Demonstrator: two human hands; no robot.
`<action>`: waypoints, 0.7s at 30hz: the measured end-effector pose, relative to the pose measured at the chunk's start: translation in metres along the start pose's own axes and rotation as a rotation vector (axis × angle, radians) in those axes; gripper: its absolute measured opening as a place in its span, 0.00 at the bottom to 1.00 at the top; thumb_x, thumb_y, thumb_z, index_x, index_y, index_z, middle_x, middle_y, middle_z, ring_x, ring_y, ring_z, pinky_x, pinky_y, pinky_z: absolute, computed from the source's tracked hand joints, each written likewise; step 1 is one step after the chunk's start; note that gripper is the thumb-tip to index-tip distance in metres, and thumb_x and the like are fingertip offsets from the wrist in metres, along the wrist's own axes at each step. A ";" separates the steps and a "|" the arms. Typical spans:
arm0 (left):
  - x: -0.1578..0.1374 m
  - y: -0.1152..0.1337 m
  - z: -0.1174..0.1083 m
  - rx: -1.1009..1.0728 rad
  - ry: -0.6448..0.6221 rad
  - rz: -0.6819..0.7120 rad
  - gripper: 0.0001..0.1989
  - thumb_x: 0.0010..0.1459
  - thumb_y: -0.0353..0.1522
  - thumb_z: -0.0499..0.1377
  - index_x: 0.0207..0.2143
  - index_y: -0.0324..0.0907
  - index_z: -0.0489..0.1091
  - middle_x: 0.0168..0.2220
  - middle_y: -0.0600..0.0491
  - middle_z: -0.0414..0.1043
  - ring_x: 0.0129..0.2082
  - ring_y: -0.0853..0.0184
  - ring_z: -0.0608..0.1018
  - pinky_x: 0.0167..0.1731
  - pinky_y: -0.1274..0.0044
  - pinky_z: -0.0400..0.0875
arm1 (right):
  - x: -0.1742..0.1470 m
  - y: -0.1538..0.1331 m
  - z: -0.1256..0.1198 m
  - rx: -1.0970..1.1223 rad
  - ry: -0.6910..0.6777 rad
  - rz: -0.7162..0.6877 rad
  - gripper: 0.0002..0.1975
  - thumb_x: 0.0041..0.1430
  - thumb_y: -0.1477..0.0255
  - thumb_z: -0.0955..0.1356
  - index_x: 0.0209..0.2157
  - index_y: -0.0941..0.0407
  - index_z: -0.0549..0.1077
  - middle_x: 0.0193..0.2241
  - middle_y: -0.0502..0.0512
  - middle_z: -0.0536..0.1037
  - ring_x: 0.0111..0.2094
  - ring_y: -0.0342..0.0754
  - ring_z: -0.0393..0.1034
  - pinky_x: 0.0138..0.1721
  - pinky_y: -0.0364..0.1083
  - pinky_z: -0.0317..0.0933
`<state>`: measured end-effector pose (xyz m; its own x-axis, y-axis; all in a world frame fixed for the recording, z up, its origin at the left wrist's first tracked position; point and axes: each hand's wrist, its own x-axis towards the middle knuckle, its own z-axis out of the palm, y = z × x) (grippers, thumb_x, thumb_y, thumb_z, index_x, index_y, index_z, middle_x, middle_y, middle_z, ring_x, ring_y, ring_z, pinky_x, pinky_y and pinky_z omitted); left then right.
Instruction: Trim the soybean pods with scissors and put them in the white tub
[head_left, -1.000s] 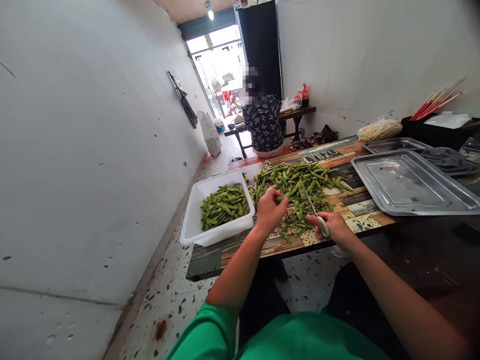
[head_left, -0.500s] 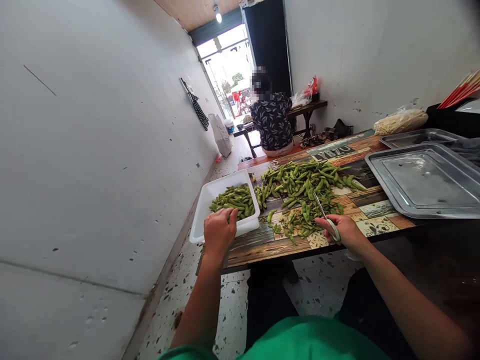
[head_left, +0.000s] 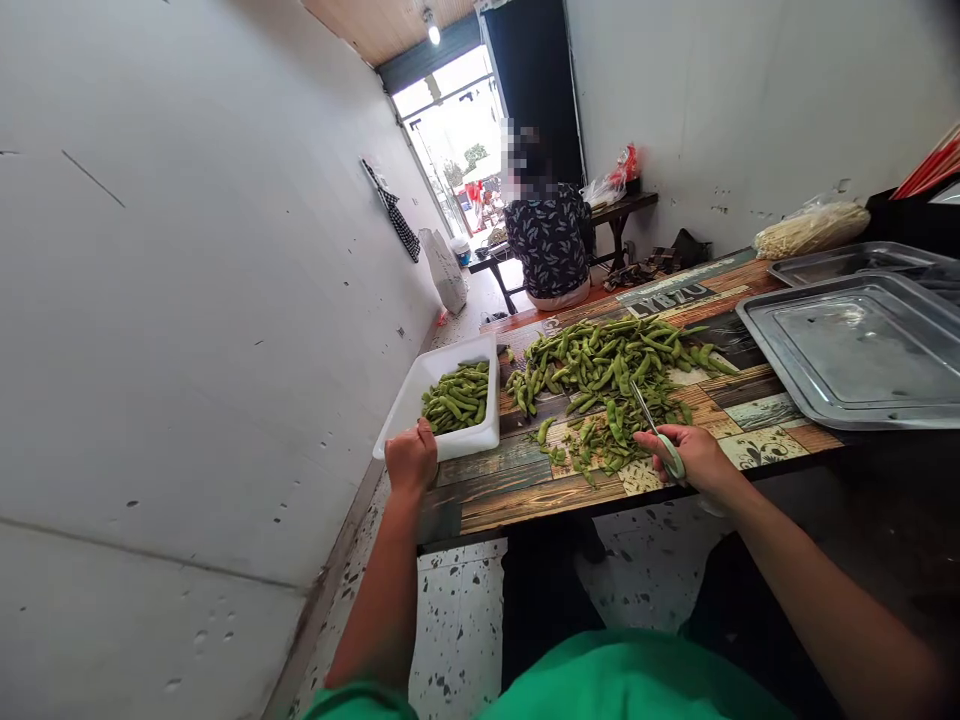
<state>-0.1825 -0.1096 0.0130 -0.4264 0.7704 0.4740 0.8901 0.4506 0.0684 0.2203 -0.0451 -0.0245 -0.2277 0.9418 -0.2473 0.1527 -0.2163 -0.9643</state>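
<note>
At the near rim of a white plastic tub (head_left: 487,430), my left hand (head_left: 411,460) is closed, with its fingers wrapped over the edge. Green edamame pods (head_left: 457,398) lie heaped inside that tub. My right hand (head_left: 694,458) holds scissors (head_left: 649,415) with pale green handles, the blades pointing away over the table. A larger pile of edamame pods (head_left: 600,355) spreads across the table beyond the blades. Trimmed bits and stems (head_left: 600,445) lie scattered on the near side of the pile.
The patterned wooden table (head_left: 517,500) has two metal trays (head_left: 862,350) on its right and a bag of skewers (head_left: 814,228) behind them. A person (head_left: 547,245) in a leaf-print shirt sits farther off, facing away. A white wall (head_left: 187,350) runs along the left.
My left hand has gone from above the tub's near edge to gripping its rim, lower and farther left. The tub has shifted left and turned slightly. My right hand keeps hold of the scissors.
</note>
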 end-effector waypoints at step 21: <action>0.070 0.208 0.075 -0.409 -0.564 -0.056 0.26 0.46 0.49 0.61 0.43 0.42 0.74 0.55 0.39 0.66 0.58 0.44 0.63 0.54 0.58 0.56 | 0.011 0.018 -0.002 0.008 -0.040 -0.120 0.20 0.45 0.55 0.73 0.27 0.58 0.71 0.14 0.47 0.70 0.13 0.41 0.64 0.13 0.38 0.53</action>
<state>-0.0392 0.0719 -0.0051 -0.3937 0.9173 -0.0605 0.8061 0.3761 0.4570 0.2230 -0.0383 -0.0438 -0.2822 0.9500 -0.1337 0.1143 -0.1051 -0.9879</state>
